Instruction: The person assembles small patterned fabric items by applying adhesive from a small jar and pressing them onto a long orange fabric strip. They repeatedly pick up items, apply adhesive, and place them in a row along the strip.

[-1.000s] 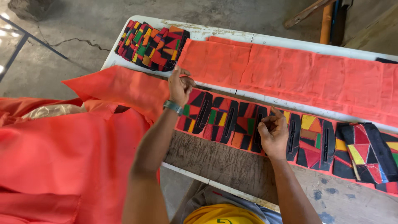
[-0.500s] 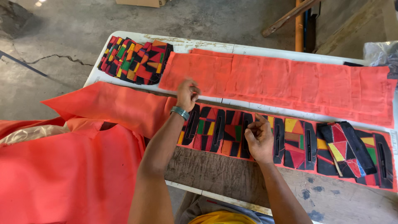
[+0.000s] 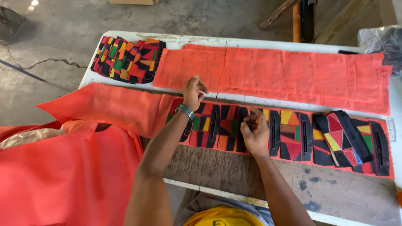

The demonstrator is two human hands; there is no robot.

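Note:
A long orange cloth strip point(image 3: 104, 106) runs across the near side of the white table point(image 3: 184, 40), with a row of multicoloured patchwork pieces point(image 3: 293, 134) laid on it. My left hand point(image 3: 194, 93), with a metal bracelet on the wrist, pinches the far edge of the strip at its left part. My right hand point(image 3: 254, 130) rests on a patchwork piece in the middle of the row, with fingers curled and pinching at its black slit. A second orange cloth point(image 3: 272, 75) lies flat along the far side.
A stack of patchwork pieces point(image 3: 127, 60) sits at the table's far left corner. Loose orange fabric point(image 3: 63, 175) is heaped at my left. A bare wooden board point(image 3: 234, 171) lies along the near edge. Beyond the table stand wooden poles point(image 3: 295, 16) and a plastic bag point(image 3: 383, 39).
My left hand has lifted slightly and pinches the strip's far edge more tightly. My right hand has stayed on the middle patchwork piece. The view has shifted a little.

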